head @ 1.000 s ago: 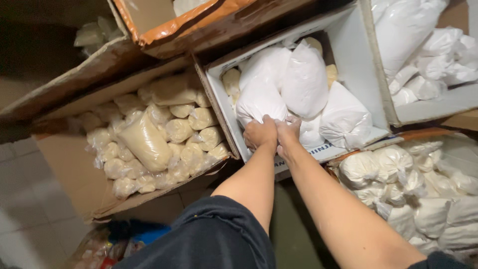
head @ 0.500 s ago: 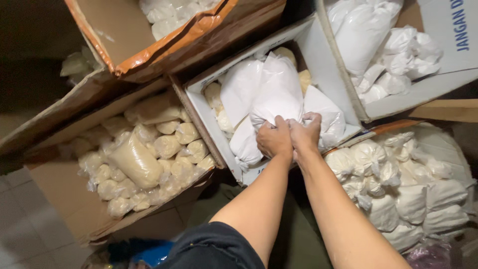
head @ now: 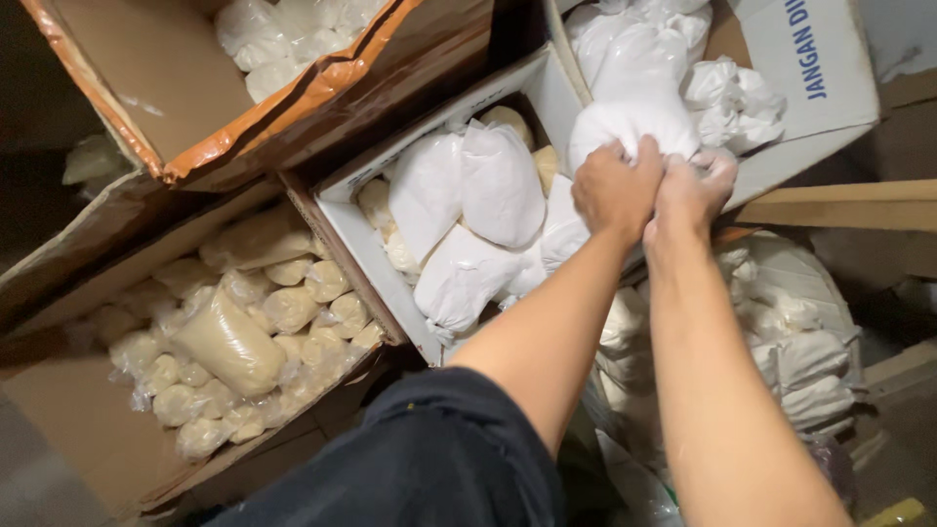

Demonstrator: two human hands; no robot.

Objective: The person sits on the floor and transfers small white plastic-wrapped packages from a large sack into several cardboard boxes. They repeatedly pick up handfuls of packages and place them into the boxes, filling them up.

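Observation:
Both my hands grip one white plastic bag of powder [head: 634,122] by its lower end, lifted above the right wall of the middle white box [head: 342,229]. My left hand [head: 615,187] and my right hand [head: 691,193] are pressed side by side, fingers closed on the bag's gathered plastic. Inside the middle box lie more white bags [head: 478,195], with a few small cream-coloured packets beneath them. Behind the held bag is another white box [head: 830,88] with several knotted white bags [head: 732,98].
A brown carton [head: 88,429] at lower left holds many small beige packets [head: 234,342]. An orange-edged carton [head: 293,93] leans at the top. More white bags [head: 800,332] fill a container at lower right. A wooden strip [head: 839,210] runs along the right.
My hands have moved up and to the right, lifting a white bag out of the middle box towards the right-hand box. The view has shifted closer.

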